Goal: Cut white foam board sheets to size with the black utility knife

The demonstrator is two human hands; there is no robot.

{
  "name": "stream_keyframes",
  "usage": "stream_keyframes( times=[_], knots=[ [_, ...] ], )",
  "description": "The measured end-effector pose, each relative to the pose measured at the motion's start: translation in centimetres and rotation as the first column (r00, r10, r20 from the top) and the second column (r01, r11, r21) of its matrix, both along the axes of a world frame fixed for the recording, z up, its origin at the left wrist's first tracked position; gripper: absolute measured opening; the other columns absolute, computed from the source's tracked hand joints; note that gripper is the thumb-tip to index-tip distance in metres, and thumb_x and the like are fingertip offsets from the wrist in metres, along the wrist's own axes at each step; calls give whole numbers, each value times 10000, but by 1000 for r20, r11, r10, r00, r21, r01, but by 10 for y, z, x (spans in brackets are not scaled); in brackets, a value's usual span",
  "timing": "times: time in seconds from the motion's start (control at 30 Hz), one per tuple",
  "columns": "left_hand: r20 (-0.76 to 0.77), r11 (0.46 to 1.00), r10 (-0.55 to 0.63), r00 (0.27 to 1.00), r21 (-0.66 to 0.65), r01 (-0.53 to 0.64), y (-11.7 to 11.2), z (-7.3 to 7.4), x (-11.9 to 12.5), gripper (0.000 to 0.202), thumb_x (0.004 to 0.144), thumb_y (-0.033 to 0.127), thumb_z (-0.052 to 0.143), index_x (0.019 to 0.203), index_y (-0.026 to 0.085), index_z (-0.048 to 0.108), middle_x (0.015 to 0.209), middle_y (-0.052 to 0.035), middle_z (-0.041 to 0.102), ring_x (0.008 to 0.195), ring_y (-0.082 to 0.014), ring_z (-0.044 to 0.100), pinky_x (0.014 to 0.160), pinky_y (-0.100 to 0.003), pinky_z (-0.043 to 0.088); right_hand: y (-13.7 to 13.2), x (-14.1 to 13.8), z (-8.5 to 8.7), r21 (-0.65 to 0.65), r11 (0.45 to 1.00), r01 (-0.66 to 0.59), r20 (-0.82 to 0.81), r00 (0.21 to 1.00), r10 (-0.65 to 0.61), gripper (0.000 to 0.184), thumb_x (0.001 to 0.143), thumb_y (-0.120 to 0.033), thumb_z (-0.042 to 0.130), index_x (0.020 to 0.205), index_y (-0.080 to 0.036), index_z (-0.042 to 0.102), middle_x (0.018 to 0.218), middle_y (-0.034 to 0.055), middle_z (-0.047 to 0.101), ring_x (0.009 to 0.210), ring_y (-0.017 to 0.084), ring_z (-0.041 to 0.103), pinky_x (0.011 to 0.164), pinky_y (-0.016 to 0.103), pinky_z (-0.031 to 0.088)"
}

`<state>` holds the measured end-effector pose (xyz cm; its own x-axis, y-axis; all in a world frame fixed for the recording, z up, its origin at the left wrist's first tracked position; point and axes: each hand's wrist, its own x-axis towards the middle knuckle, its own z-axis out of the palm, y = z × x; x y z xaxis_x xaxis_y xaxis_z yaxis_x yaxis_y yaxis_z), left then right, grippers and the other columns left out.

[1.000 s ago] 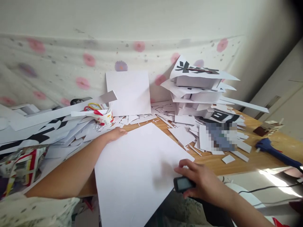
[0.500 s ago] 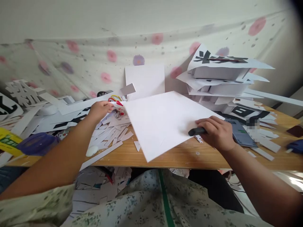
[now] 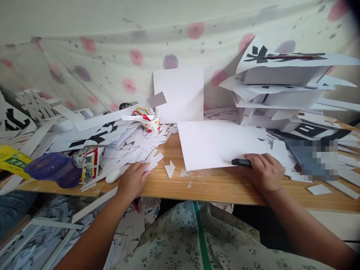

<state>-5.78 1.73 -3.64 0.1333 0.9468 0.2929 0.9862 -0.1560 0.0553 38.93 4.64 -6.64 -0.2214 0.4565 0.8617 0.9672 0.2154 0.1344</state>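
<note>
A black-handled cutter (image 3: 241, 162) is in my right hand (image 3: 266, 170), fingers wrapped round it; its blade cannot be made out. The same hand is at the front right edge of a white board sheet (image 3: 213, 144), which lies on the wooden table. My left hand (image 3: 133, 182) is at the table's front left, thumb and fingers closing on a white board offcut (image 3: 154, 161) beside the scrap heap. Between the left hand and the sheet lies a small notched white piece (image 3: 169, 169).
A paper cup (image 3: 152, 125) holding scissors (image 3: 140, 111) stands behind the scraps. Another white board (image 3: 180, 93) leans on the curtained wall. White boxes and printed sheets (image 3: 284, 78) are stacked at right, near a dark flat device (image 3: 306, 157). A purple bowl-like object (image 3: 52, 169) sits left.
My left hand has come down from near the cup to the front scraps. The white sheet has been lowered flat and lies farther right. My right hand still holds the cutter.
</note>
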Motion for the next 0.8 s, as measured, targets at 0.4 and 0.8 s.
stream_keyframes(
  times=[0.4, 0.8],
  knots=[
    [21, 981, -184, 983, -51, 184, 54, 12, 70, 339, 885, 407, 550, 1144, 208, 639, 1092, -110, 599, 1010, -281, 550, 874, -405, 480, -4, 4, 1, 26, 1000, -7, -10, 1000, 7, 62, 802, -181, 652, 750, -204, 627, 765, -4, 737, 684, 168, 584, 610, 282, 381],
    [-38, 944, -15, 999, -331, 1, -59, 18, -33, 373, 888, 400, 398, 620, 213, 578, 743, -47, 580, 802, -239, 553, 741, -380, 425, -5, 9, 2, 94, 995, -36, -2, 999, 36, 122, 750, -138, 699, 771, -214, 606, 771, 9, 741, 677, 196, 589, 581, 298, 390]
  ],
)
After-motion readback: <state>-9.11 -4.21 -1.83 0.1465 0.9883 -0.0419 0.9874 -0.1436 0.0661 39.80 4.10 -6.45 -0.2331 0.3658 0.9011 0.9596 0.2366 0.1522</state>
